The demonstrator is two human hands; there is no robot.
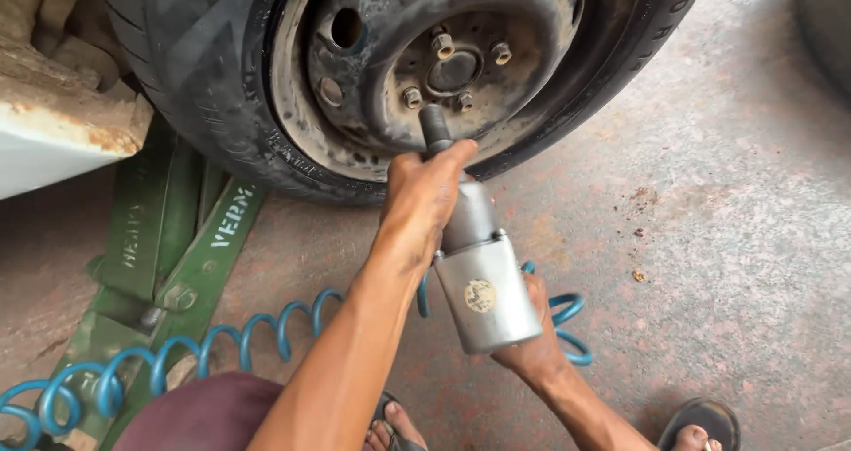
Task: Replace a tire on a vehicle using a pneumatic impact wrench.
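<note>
Head view, looking down. Both hands on a pneumatic impact wrench [479, 278], grey metal body, centre of frame. Left hand [425, 198] wrapped around the narrow front barrel, fingers closed on it, forearm running in from bottom centre. Right hand [532, 340] clamped under and behind the rear housing at the grip; its fingers are mostly hidden by the tool body. Wrench long axis runs from lower right to upper left, dark socket [434, 130] at the front end pointing up toward the wheel hub. Steel wheel [355, 87], rusty black, fills upper centre, tyre [204, 87] around it. Lug nuts [442, 43] ring the hub bore; the socket tip sits just below and beside the lower nuts [412, 97], whether seated on one I cannot tell. Left hand is the nearer to the hub. Blue coiled air hose [177, 358] trails from lower left to the tool. Green floor jack [177, 256] lies left of the wheel on the concrete floor [727, 220].
</note>
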